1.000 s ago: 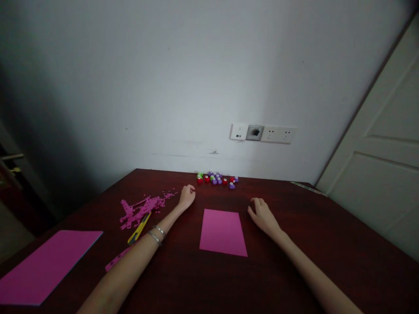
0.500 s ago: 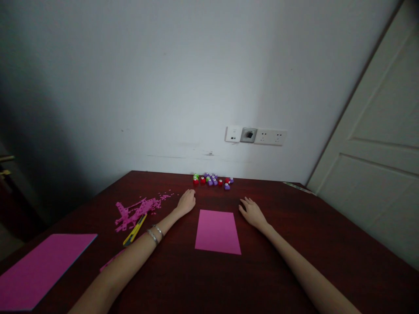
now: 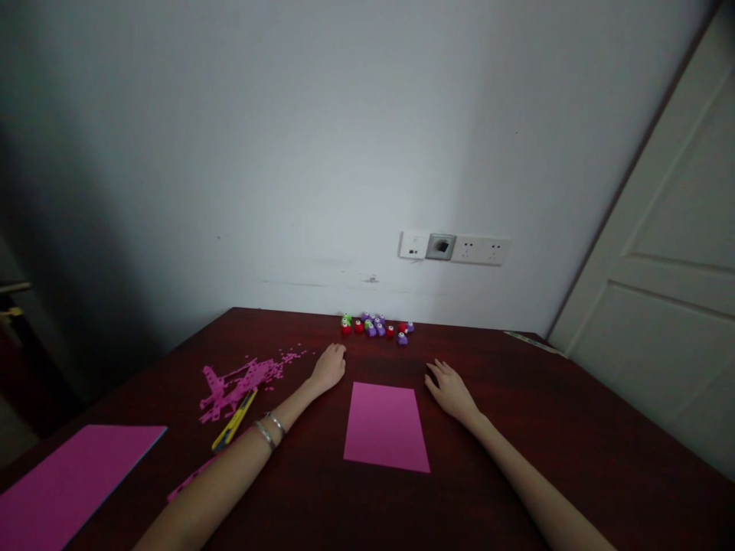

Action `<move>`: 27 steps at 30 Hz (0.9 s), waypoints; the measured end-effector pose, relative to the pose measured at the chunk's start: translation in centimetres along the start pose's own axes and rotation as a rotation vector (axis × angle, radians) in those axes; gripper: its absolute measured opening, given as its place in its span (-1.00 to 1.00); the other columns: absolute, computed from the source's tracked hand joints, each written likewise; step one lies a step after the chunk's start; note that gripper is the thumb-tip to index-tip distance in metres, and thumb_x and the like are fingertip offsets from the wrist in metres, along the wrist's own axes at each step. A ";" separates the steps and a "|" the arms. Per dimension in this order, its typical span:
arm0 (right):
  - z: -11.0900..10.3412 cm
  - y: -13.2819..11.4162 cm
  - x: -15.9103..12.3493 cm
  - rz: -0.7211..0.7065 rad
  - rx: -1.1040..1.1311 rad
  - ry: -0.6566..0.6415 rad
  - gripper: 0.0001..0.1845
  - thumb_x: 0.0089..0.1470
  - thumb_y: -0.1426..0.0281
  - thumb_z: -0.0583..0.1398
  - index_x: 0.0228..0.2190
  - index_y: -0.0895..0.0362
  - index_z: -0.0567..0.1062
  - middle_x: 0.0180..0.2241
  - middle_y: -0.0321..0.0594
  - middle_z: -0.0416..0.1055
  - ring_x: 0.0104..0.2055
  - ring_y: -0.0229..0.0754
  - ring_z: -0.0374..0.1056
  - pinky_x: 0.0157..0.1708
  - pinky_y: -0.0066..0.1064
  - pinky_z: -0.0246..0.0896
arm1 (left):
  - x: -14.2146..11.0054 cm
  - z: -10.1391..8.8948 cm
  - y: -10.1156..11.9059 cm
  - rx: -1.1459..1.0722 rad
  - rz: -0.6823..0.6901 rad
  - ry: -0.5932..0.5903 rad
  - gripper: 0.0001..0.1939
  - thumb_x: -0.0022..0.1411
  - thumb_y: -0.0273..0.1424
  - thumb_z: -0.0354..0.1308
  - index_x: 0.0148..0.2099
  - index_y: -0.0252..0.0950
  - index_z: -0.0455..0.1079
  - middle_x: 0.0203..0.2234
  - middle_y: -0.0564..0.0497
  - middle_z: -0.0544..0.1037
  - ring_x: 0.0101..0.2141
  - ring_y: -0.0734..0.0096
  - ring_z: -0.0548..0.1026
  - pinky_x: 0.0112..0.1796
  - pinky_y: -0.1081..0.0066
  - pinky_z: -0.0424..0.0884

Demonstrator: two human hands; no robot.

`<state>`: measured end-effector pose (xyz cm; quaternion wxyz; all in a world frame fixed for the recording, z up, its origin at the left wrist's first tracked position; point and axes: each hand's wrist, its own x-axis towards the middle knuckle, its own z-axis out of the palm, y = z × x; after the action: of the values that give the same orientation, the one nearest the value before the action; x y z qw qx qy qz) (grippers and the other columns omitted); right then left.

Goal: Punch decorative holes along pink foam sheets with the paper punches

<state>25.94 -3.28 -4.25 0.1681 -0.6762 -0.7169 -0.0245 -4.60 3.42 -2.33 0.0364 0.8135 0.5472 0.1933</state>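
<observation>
Here, between our two hands, the flat rectangular pink sheet [image 3: 387, 426] lies on the dark red-brown wooden desk [image 3: 551, 413]. It looks thin like paper or craft foam, so we judge it light, fairly soft and apt to bend or crease. Being flush with the wood, it may slide before it lifts; we would take it by a side edge or corner, with a gentle pinch.

Our left hand [image 3: 329, 367] rests palm down near its far left corner, holding nothing that we can see; its fingers bend together, and we cannot tell how closed that grip is. Our right hand [image 3: 451, 390] is beside the right edge, its grip open and fingers slightly spread, without touching the sheet.

Left of our left forearm are the yellow-and-black utility knife [image 3: 234, 421], a heap of small pink scraps [image 3: 253, 379] and a pink strip with holes [image 3: 184, 485], partly hidden by the arm. Farther left lies a larger pink sheet [image 3: 80, 482]. Beyond our hands, small red, green and purple figures with eyes [image 3: 371, 329] cluster near the wall [image 3: 344, 153].
</observation>
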 end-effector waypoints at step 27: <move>0.4 0.3 -0.2 -0.004 -0.012 0.012 -0.51 0.13 0.32 -0.03 0.03 0.30 0.33 0.13 0.06 0.17 0.20 0.00 0.02 0.14 -0.15 -0.07 | -0.1 0.6 -0.4 -0.020 -0.010 -0.008 -0.66 0.15 -0.58 -0.12 -0.03 -0.38 0.25 0.06 -0.20 0.28 0.14 0.26 0.12 0.13 0.26 0.03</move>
<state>26.12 -3.36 -4.70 0.1683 -0.6756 -0.7171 -0.0333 -4.82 3.59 -3.02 0.0479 0.8113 0.5490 0.1953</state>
